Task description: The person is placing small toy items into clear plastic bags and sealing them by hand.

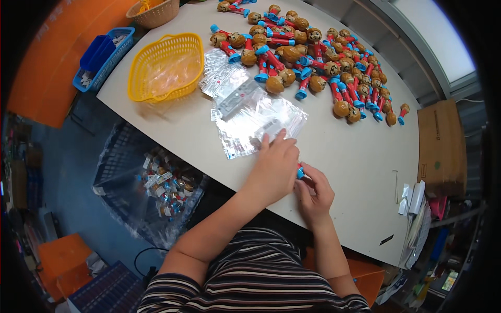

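Observation:
My left hand lies palm down on the table, its fingertips on a stack of clear plastic bags. Right beside it, my right hand pinches a small toy, of which only a blue and red end shows between the two hands. Farther back lies a big heap of toys with brown round heads, red stems and blue caps. The rest of the held toy is hidden by my hands.
A yellow plastic basket stands at the table's left, a woven beige basket and a blue tray beyond it. A blue crate lined with plastic holds bagged toys on the floor. A cardboard box stands at right.

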